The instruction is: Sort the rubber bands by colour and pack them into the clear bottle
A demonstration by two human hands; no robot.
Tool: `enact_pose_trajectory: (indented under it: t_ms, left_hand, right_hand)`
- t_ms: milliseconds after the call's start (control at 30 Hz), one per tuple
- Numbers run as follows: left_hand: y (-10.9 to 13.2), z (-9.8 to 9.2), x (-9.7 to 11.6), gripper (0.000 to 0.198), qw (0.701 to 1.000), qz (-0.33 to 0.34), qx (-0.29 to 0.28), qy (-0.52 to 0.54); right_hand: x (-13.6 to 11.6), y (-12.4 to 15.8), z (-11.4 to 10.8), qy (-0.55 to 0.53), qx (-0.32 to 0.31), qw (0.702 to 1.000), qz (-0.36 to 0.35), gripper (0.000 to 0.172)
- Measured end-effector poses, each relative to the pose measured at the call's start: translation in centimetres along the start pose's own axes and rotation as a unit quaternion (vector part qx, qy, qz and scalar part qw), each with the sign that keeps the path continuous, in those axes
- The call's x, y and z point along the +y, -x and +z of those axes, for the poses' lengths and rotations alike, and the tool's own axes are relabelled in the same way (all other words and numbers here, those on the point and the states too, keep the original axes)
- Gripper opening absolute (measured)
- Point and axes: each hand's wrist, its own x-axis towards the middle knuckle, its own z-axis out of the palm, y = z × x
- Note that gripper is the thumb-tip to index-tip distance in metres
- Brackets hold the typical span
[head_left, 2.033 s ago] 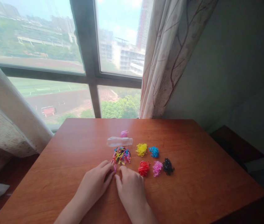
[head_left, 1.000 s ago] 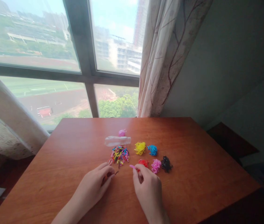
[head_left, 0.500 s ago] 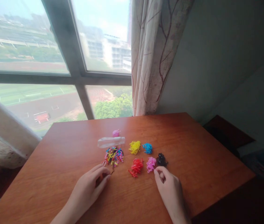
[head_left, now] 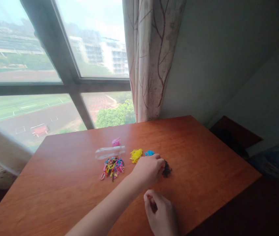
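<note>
My left hand reaches across to the right, its fingers curled together at the edge of a black pile of small rubber bands. What its fingertips hold is hidden. It covers the spot just left of the black pile. My right hand lies near the table's front edge, fingers curled in, with nothing visible in them. A mixed-colour pile of bands lies to the left, with a yellow pile and a blue pile behind my left hand.
A clear plastic bottle lies on its side behind the mixed pile, a pink cap just beyond it. The wooden table stands against a window with a patterned curtain. Dark furniture sits to the right.
My left hand has crossed from beside the mixed pile to the black pile, covering the red and pink piles. My right hand has pulled back from the pink pile toward the front edge.
</note>
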Motion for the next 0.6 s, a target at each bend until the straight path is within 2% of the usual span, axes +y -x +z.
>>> enact_pose_trajectory:
  t_ms: [133,233,300,433,600]
  left_hand:
    - [-2.7,1.7,0.3,0.016,1.000,0.005,-0.017,-0.003]
    - [-2.8,2.1,0.2,0.017,1.000,-0.004,-0.021,0.001]
    - [-2.0,1.8,0.0,0.017,1.000,-0.016,-0.014,0.005]
    - [1.6,0.0,-1.2,0.014,0.998,-0.060,0.015,0.006]
    - [8.6,-1.7,-5.3,0.022,0.987,-0.152,0.060,-0.005]
  right_hand:
    - [0.1,0.0,-0.1,-0.014,0.009,1.000,-0.002,0.038]
    - [0.2,0.0,-0.2,-0.020,0.010,1.000,-0.003,0.039]
    - [0.2,0.1,-0.2,-0.022,0.014,1.000,-0.001,0.040]
    - [0.2,0.0,-0.1,-0.013,0.021,1.000,-0.017,0.039]
    - [-1.5,-0.8,0.2,0.024,-0.013,0.998,-0.059,0.026]
